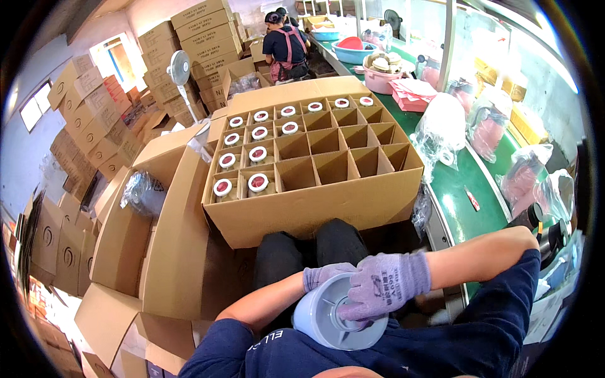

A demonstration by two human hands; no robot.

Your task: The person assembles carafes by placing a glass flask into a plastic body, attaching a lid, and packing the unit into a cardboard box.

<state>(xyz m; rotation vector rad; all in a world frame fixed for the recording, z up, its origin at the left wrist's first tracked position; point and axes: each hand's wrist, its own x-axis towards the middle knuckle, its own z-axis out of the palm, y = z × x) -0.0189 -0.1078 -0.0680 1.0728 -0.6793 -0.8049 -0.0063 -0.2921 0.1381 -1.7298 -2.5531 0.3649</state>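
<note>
Pale-blue container (307, 321) in the grip of the left hand (325, 276), right hand (386, 285) partly inside, its hold unclear.

Vessel (310, 322) at lap (276, 259); carton (309, 214) before it, jars (222, 187) mostly in carton's left; bench (463, 186) right, box (179, 233) left.

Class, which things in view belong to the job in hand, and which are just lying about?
In the job:
blue vessel, left hand on it, right hand partly inside
divided carton, probably

Apparently lying about:
standing fan
pink basin
</note>
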